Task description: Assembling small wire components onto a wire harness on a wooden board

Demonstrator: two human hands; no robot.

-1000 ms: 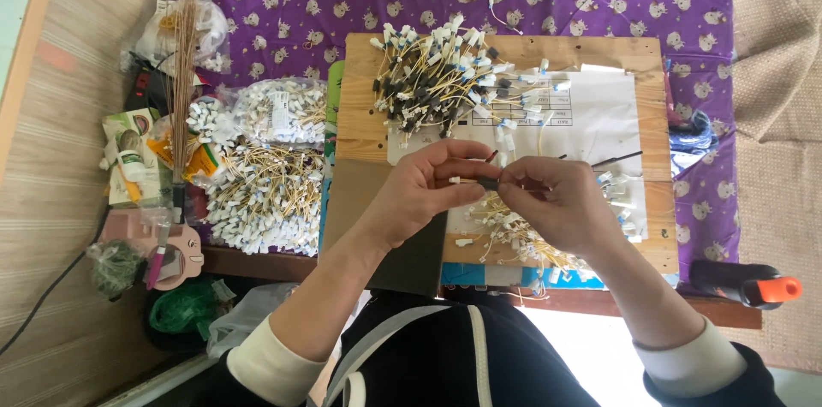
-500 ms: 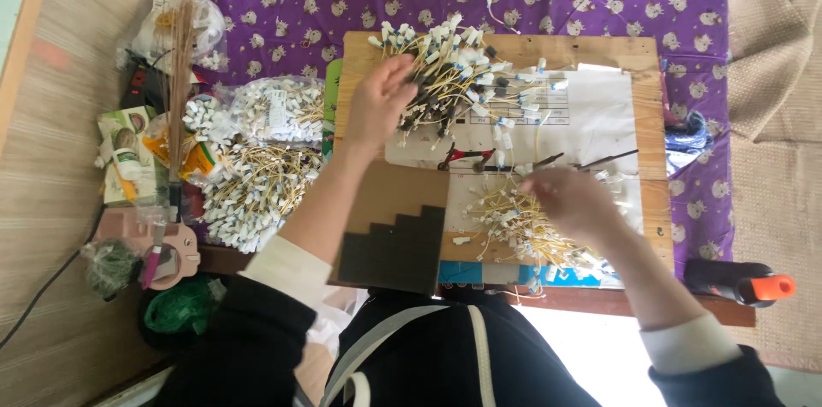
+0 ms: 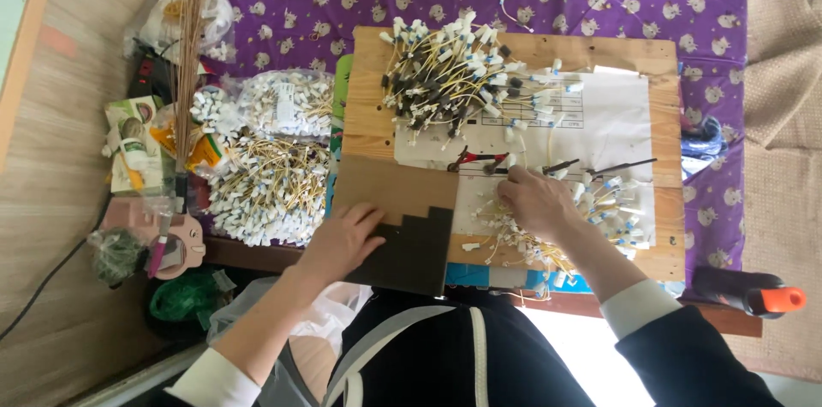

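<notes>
Two tweezers [image 3: 623, 169], lengthwise left-right.

A white printed sheet [image 3: 599, 120] lies on the board; clear plastic bags [image 3: 287, 103] and a green carton [image 3: 128, 137] sit left.

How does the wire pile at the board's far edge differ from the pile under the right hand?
The far pile is larger, denser and mixes dark pieces among its white connectors; the near pile is sparser and mostly white-tipped. The far pile lies untouched, while the right hand rests on the near pile. Both are short yellow wires on the wooden board.
</notes>
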